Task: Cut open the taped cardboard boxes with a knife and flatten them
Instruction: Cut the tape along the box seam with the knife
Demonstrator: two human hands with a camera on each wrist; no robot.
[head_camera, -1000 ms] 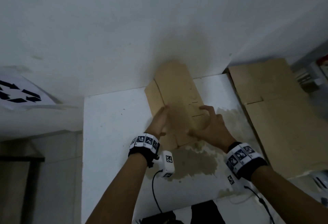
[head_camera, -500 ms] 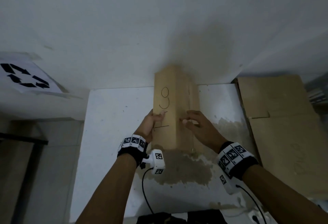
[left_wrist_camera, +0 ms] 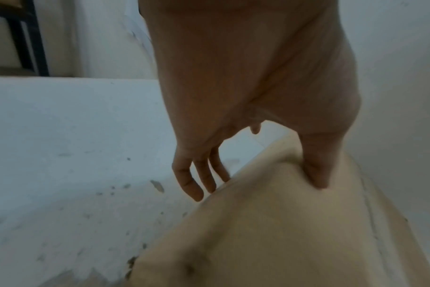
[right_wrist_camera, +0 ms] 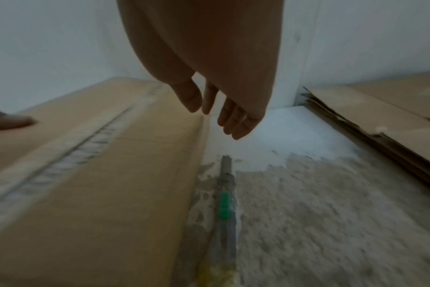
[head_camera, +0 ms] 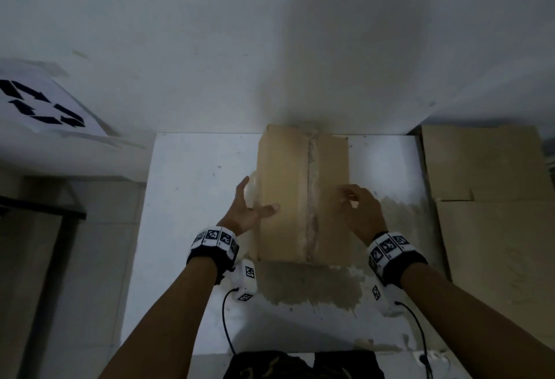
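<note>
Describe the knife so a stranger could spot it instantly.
Start at the white table and find the upright cardboard box with the taped seam. The knife lies on the worn patch at its right foot, under the right hand; its green slider marks it.

A brown taped cardboard box (head_camera: pixel 303 192) lies seam-up on the table, a green-slider knife (right_wrist_camera: pixel 225 205) just beside it.

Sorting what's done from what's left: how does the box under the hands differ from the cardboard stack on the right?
The box stands as a closed block on the table; the cardboard stack lies flattened in layers. The box has a taped seam running down its top face; the stack's top sheet shows only a fold line. The left hand touches the box with its thumb on top; nothing touches the stack. Both are plain brown cardboard.
</note>
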